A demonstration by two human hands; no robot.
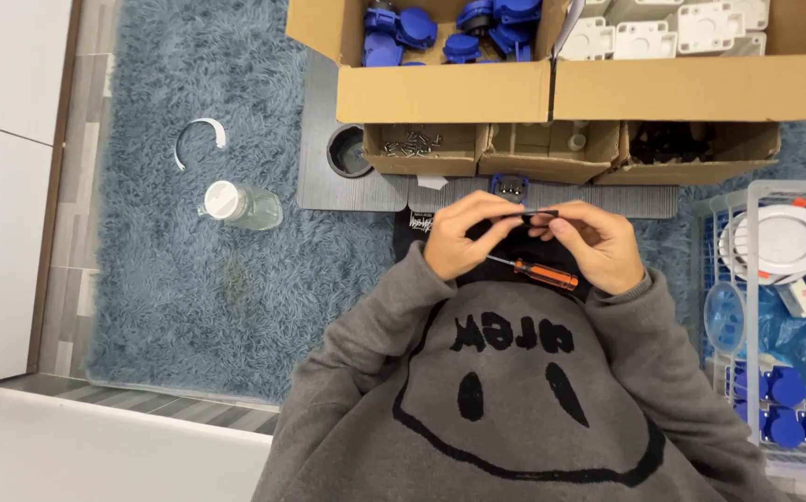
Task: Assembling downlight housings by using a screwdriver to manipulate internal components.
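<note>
Open shaggy rug (198, 279) at left, broken only by a lying clear bottle (240, 205) and a white curved strip (196, 135). Hemmed in ahead by a row of small cardboard trays (570, 153), with two big cartons (551, 88) farther behind. Blocked at right by a white wire basket (751, 307). Narrow grey board (366, 191) passable before the trays.

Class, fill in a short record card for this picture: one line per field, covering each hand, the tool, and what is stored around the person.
Left hand: pinches one end of a small black part
Right hand: pinches the other end, with an orange-handled screwdriver tucked under it
Front boxes: blue parts, white parts, screws
Crate: white discs, blue parts
Rug: clear bottle
</note>
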